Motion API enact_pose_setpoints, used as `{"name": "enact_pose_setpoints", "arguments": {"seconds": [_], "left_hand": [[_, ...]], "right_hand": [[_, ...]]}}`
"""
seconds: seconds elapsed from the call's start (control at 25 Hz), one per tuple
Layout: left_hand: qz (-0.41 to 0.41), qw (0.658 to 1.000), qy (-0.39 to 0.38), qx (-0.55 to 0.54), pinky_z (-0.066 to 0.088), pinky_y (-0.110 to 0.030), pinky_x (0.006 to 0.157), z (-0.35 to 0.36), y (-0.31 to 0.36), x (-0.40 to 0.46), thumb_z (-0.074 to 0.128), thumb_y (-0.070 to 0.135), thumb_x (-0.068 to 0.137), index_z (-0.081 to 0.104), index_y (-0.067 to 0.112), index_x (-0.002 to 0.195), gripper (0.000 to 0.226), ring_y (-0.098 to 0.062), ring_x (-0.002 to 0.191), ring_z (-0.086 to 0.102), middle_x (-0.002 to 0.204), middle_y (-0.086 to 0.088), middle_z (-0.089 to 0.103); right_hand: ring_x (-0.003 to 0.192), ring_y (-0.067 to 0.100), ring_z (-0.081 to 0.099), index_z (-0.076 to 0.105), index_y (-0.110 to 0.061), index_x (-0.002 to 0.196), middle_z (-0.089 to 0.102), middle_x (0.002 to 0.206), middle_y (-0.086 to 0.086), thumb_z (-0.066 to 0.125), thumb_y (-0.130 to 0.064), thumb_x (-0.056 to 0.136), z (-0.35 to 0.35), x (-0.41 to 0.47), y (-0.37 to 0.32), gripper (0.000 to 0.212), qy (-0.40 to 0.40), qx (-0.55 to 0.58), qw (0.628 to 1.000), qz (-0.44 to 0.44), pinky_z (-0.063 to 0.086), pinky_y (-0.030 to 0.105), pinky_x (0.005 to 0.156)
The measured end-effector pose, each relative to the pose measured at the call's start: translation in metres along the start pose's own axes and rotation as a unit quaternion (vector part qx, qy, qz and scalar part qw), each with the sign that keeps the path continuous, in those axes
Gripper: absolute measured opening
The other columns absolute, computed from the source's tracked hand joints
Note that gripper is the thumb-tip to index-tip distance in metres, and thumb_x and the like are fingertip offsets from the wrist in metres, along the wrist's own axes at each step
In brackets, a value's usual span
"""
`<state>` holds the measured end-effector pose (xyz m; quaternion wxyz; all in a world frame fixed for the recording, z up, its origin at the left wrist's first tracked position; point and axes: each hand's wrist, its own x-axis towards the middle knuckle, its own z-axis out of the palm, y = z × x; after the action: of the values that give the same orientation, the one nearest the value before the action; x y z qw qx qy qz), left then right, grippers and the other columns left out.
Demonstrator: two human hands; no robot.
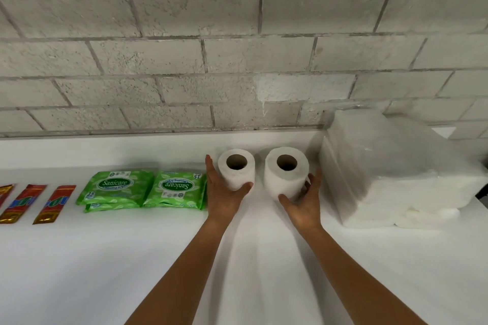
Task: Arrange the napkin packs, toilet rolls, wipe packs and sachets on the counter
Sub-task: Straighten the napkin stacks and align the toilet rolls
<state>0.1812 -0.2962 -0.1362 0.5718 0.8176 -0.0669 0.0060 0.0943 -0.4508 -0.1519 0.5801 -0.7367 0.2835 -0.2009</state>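
Observation:
Two white toilet rolls stand upright side by side on the white counter [237, 258]. My left hand [221, 192] holds the left roll [237, 170], fingers along its left side and thumb at its front. My right hand [303, 200] holds the right roll [286, 171], thumb at the front and fingers on its right side. Left of the rolls lie green wipe packs: a stack of two [116, 188] and another pack [175, 188]. Further left lie red sachets [56, 203] in a row. Clear-wrapped white napkin packs [396, 174] are piled at the right.
A grey block wall [237, 47] rises straight behind the counter. The napkin pile sits close to the right roll. Something dark [483, 196] shows at the far right edge.

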Motion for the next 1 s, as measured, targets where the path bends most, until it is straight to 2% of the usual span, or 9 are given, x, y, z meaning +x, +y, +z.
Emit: {"name": "enact_pose_setpoints", "arguments": {"seconds": [0.12, 0.28, 0.4, 0.44, 0.52, 0.6, 0.72, 0.84, 1.0], "left_hand": [[-0.001, 0.999, -0.014, -0.045, 0.036, -0.034, 0.108, 0.004, -0.005, 0.004, 0.087, 0.02, 0.057, 0.008, 0.017, 0.148, 0.12, -0.018, 0.132, 0.04, 0.145, -0.006, 0.039], [0.01, 0.997, -0.02, -0.076, 0.05, -0.032, 0.096, 0.011, -0.018, 0.004, 0.082, 0.039, 0.05, 0.046, 0.013, 0.127, 0.089, -0.012, 0.114, 0.059, 0.124, -0.003, 0.06], [0.018, 0.995, -0.053, -0.077, 0.047, -0.008, 0.087, 0.013, -0.019, 0.0, 0.079, 0.044, 0.052, 0.047, 0.018, 0.12, 0.08, 0.011, 0.105, 0.057, 0.118, 0.007, 0.061], [0.022, 0.996, -0.057, -0.072, 0.044, -0.003, 0.085, 0.013, -0.018, -0.001, 0.078, 0.046, 0.053, 0.046, 0.019, 0.121, 0.08, 0.013, 0.105, 0.056, 0.118, 0.009, 0.06], [0.035, 0.996, -0.063, -0.06, 0.046, -0.009, 0.09, 0.014, -0.018, -0.003, 0.076, 0.047, 0.057, 0.045, 0.015, 0.127, 0.083, 0.003, 0.111, 0.057, 0.123, 0.003, 0.06], [0.057, 0.996, -0.06, -0.037, 0.047, -0.026, 0.099, 0.013, -0.022, -0.003, 0.075, 0.048, 0.059, 0.042, 0.013, 0.132, 0.087, -0.012, 0.119, 0.055, 0.128, -0.003, 0.057], [0.047, 0.998, -0.039, -0.011, 0.046, -0.041, 0.102, 0.014, -0.025, -0.004, 0.076, 0.051, 0.056, 0.037, 0.013, 0.135, 0.096, -0.02, 0.122, 0.052, 0.133, -0.007, 0.05], [0.003, 0.999, -0.021, -0.046, 0.05, -0.043, 0.097, 0.014, -0.025, -0.007, 0.075, 0.047, 0.05, 0.036, 0.01, 0.131, 0.097, -0.022, 0.116, 0.055, 0.132, -0.012, 0.046], [0.001, 0.998, -0.027, -0.061, 0.051, -0.034, 0.092, 0.014, -0.025, -0.009, 0.069, 0.046, 0.052, 0.038, 0.007, 0.129, 0.092, -0.02, 0.109, 0.057, 0.128, -0.012, 0.05]], "right_hand": [[0.132, 0.02, 0.042, 0.011, -0.016, 0.147, 0.038, 0.146, 0.004, 0.074, -0.006, 0.072, 0.001, 0.004, 0.004, 0.099, 0.008, -0.017, 1.0, -0.001, 0.038, 0.038, 0.109], [0.123, 0.02, 0.051, 0.036, -0.017, 0.136, 0.053, 0.131, -0.001, 0.074, -0.014, 0.074, 0.002, 0.003, 0.01, 0.073, 0.01, -0.029, 0.999, -0.026, 0.043, 0.031, 0.101], [0.118, 0.018, 0.055, 0.04, -0.016, 0.134, 0.056, 0.129, 0.0, 0.074, -0.017, 0.075, 0.003, 0.002, 0.01, 0.068, -0.002, -0.033, 0.999, -0.037, 0.044, 0.026, 0.093], [0.117, 0.017, 0.055, 0.04, -0.016, 0.134, 0.057, 0.129, 0.001, 0.074, -0.017, 0.075, 0.003, 0.002, 0.01, 0.067, -0.001, -0.032, 0.999, -0.039, 0.044, 0.025, 0.092], [0.116, 0.016, 0.056, 0.04, -0.017, 0.134, 0.057, 0.129, 0.002, 0.074, -0.017, 0.075, 0.003, 0.002, 0.009, 0.068, 0.0, -0.032, 0.999, -0.037, 0.044, 0.024, 0.092], [0.117, 0.015, 0.054, 0.038, -0.017, 0.135, 0.055, 0.13, 0.002, 0.074, -0.015, 0.073, 0.003, 0.003, 0.011, 0.072, 0.001, -0.038, 0.999, -0.03, 0.043, 0.024, 0.093], [0.123, 0.017, 0.05, 0.033, -0.015, 0.137, 0.05, 0.134, 0.004, 0.074, -0.008, 0.072, 0.004, 0.004, 0.011, 0.078, 0.007, -0.017, 1.0, -0.01, 0.043, 0.029, 0.1], [0.122, 0.021, 0.052, 0.037, -0.015, 0.134, 0.054, 0.132, 0.006, 0.072, -0.009, 0.074, 0.003, 0.004, 0.01, 0.07, 0.011, -0.014, 1.0, 0.007, 0.042, 0.026, 0.098], [0.118, 0.021, 0.056, 0.043, -0.016, 0.131, 0.059, 0.127, 0.004, 0.071, -0.017, 0.077, 0.002, 0.001, 0.008, 0.061, 0.004, -0.036, 0.999, -0.004, 0.042, 0.023, 0.091]]}}
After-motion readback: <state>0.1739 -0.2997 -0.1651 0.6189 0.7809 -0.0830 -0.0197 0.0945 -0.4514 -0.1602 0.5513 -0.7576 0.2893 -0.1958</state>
